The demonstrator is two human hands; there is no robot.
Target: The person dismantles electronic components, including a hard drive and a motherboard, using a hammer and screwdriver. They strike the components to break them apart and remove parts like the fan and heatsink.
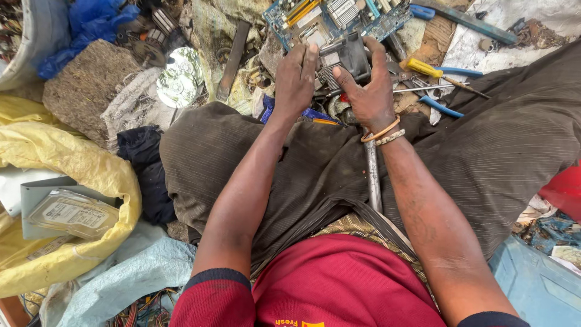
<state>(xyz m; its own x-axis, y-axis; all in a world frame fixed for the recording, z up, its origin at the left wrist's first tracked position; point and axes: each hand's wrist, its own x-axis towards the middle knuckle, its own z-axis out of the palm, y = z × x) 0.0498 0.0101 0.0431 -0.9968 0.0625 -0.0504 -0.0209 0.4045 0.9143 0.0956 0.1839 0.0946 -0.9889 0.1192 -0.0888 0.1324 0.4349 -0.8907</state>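
Both hands are at the same small black part (345, 60), a fan-and-fins block sitting on a blue circuit board (290, 21) at the far edge of the ground in front of the seated person. The left hand (295, 79) lies with its fingers closed down over the board and the block's left side, pinning them. The right hand (370, 85) is clamped on the block, thumb on its near face and fingers curled over the far right side.

A metal rod (373, 175) lies along the lap between the forearms, untouched. To the right of the hands, near the far right corner of the ground, lie a yellow-handled screwdriver (423, 66) and blue-handled pliers (442, 108). To the left sit shiny discs (180, 75), and at the near left edge a yellow sack (78, 166) holds a hard drive (72, 213).

To free the block cleanly, I'd judge the board must be held flat and firm while the pull goes straight up, not twisted, so the fins don't bend or cut the fingers.
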